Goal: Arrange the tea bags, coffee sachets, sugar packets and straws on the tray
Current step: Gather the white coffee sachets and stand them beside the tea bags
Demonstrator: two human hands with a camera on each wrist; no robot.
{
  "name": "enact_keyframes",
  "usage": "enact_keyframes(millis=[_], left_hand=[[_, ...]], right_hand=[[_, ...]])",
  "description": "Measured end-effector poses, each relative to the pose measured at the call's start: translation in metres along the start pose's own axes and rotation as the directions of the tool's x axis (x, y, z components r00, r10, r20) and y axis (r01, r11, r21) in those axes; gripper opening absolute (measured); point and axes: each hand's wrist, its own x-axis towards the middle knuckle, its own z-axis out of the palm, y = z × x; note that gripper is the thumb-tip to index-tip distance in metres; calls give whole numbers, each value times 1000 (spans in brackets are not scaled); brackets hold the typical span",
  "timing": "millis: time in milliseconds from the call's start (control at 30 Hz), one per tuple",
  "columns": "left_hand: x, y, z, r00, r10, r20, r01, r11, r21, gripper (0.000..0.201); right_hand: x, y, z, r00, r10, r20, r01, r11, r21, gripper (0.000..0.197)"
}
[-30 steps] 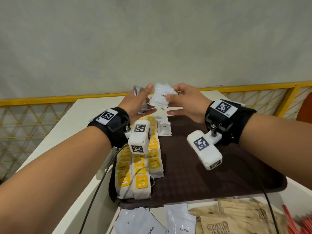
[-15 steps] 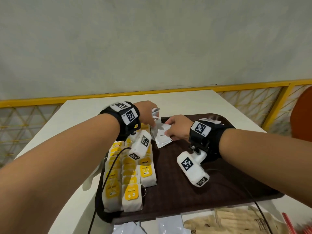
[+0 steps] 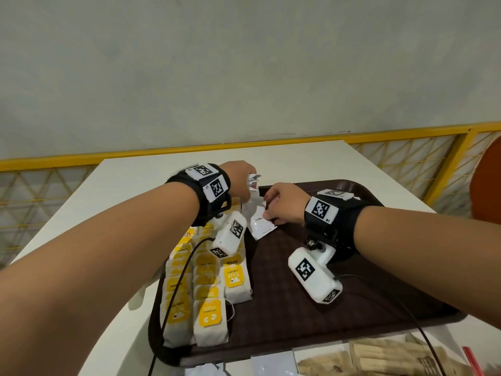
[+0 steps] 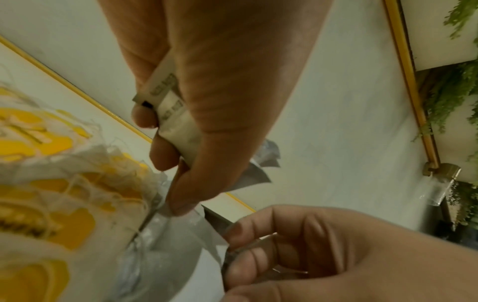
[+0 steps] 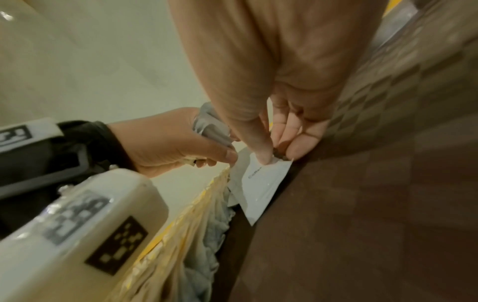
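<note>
Many tea bags (image 3: 208,280) on tray (image 3: 352,316), right hand (image 3: 284,203) pinching coffee sachet (image 3: 261,225)

left hand (image 3: 240,180): fingers curled, gripping | right hand (image 3: 284,203): pinching (thumb, fingertips)

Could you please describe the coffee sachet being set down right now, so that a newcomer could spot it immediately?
Find the dark brown tray with rows of yellow-tagged tea bags along its left side. Just beyond them lies a white sachet printed "Coffee", pinched at its corner by the right hand. It lies flat, unlike the sachets bunched in the left hand.
</note>
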Motion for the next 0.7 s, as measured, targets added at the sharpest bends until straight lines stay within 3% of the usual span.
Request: enact_keyframes(millis=[100,167,267,500,700], left_hand=[[0,1,1,1000,-14,11,14,1000,23,40],[1,2,4,999,-18,33,17,999,32,38],[3,4,7,998,-23,55,21,999,35,35],[1,3,4,996,-62,63,61,998,21,42],[0,-1,-2,997,-70,42,72,997,-38,27]], right_hand=[[-5,0,-5,1000,-27,-12,26,997,-69,29],[-9,-1,-7,994,-104,44,110,977,-184,38],[-13,-2,-6,966,-196,170,252,866,-432,38],[-11,-4,0,981,-142,134,177,936,-304,25],[-9,-4,-1,980,-189,60,197,892,-407,22]])
